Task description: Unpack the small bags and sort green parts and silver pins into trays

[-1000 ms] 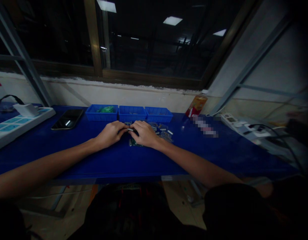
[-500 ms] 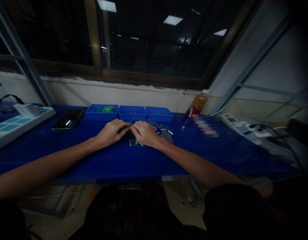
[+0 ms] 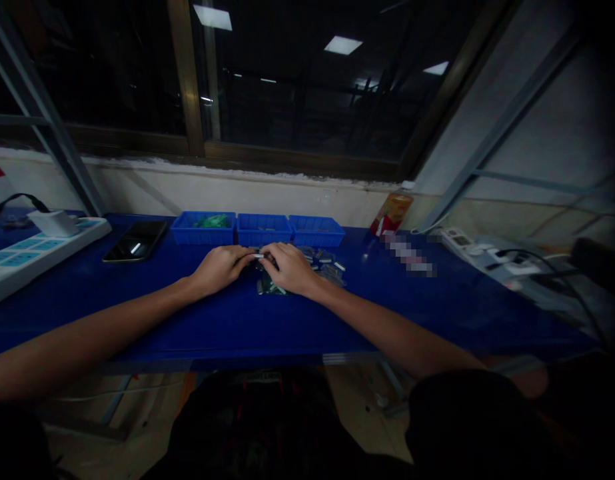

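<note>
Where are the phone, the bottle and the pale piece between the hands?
Phone (image 3: 136,241): head view, on its dark screen.
Bottle (image 3: 393,212): head view, on its side.
Pale piece (image 3: 258,256): head view, on its visible middle.

Whitish piece (image 3: 258,255), blue tabletop (image 3: 207,327)

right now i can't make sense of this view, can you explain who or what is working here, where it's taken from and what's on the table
There's no machine: these are a person's bare left hand and right hand, seen from a camera worn on the head, looking forward and down. Their fingertips meet around a small pale piece, too tiny to identify. On the blue table, loose small parts lie around the right hand. Three blue trays stand behind, with a phone to the left and a bottle to the right.
</note>
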Tool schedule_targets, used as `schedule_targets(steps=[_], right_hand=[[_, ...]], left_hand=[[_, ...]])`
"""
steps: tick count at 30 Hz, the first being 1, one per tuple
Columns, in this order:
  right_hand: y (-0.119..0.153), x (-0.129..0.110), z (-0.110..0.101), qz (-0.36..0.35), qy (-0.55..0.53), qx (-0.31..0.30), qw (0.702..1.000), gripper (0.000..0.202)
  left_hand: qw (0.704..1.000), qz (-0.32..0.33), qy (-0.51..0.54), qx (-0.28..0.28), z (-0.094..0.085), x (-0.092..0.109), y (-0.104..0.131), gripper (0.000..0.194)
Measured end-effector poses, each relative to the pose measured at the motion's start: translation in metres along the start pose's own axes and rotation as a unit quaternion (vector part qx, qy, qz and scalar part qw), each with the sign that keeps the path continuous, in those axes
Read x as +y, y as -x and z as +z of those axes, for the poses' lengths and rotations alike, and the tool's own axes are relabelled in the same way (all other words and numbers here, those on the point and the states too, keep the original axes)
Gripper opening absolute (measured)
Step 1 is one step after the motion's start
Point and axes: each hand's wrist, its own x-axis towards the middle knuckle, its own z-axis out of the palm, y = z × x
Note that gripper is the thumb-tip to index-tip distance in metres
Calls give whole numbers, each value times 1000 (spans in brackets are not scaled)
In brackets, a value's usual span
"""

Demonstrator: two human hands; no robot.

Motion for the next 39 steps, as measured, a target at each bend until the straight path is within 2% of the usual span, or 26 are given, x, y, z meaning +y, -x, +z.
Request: schedule_targets(steps=[6, 10, 16, 20, 25, 33, 39], right_hand=[[0, -1, 0, 30, 26, -10, 999, 24], [0, -1, 0, 18, 25, -9, 999, 25], [0, -1, -1, 19, 5, -9, 1000, 24], [0, 1, -1, -8, 10, 1, 1000, 24], [0, 3, 0, -48, 79, -20, 996, 28], [0, -3, 1, -6, 143, -33, 989, 33], [0, -5, -1, 7, 115, -35, 993, 32]], left_hand=[[1000, 12, 2, 14, -3, 6, 1, 29], [1000, 20, -11, 18, -2, 6, 2, 25], [1000, 13, 0, 18, -2, 5, 0, 29], [1000, 16, -10, 7, -2, 6, 0, 30], [1000, 18, -13, -11, 0, 4, 1, 30], [1000, 7, 8, -14, -3, 10, 1, 29], [1000, 1, -6, -1, -2, 11, 2, 28]])
